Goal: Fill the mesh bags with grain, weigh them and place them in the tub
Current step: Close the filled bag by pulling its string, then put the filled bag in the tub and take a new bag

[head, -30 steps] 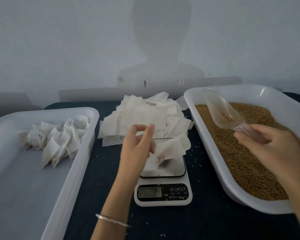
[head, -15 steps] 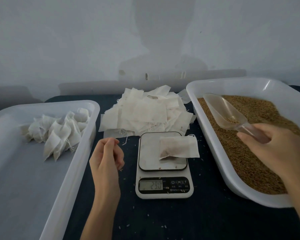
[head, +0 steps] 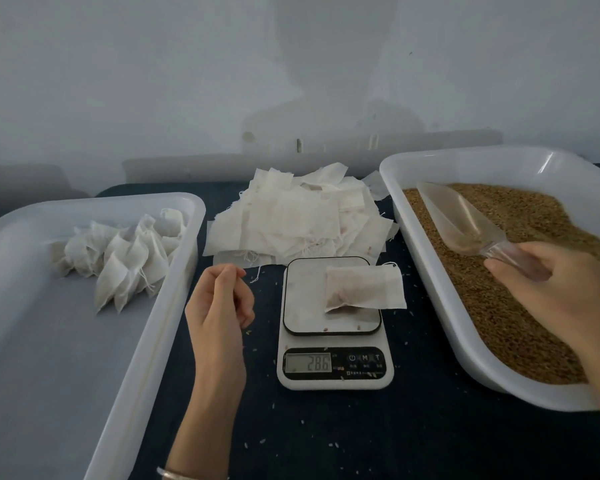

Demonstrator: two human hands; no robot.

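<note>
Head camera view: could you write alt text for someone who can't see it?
A grain-filled mesh bag lies on a kitchen scale reading 286. The right hand holds a clear scoop over a tub of grain; the left hand hovers beside a tub of filled bags.

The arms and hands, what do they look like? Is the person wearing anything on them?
Both arms are bare, with no sleeves and no gloves. The left hand has a thin silvery bangle round its wrist, at the bottom edge of the picture. The right hand wears no ring that shows; its wrist runs out of view.
</note>
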